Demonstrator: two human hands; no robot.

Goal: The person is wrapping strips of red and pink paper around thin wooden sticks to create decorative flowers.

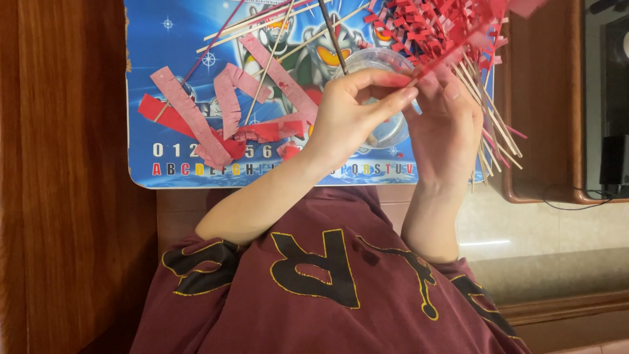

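Fringed red paper strip (429, 62) runs up and to the right from my two hands, toward the red cluster on thin wooden sticks (488, 108). My left hand (350, 111) pinches its lower end; my right hand (449, 128) grips the stick bundle just beside it, above the blue tabletop (151, 52).

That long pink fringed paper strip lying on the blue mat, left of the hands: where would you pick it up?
Probably at the lower end of the pink fringed strip, coming from above and the left. It lies flat and slanted, and that end sits away from the thin sticks and the left hand, so fingers could pinch its edges freely.
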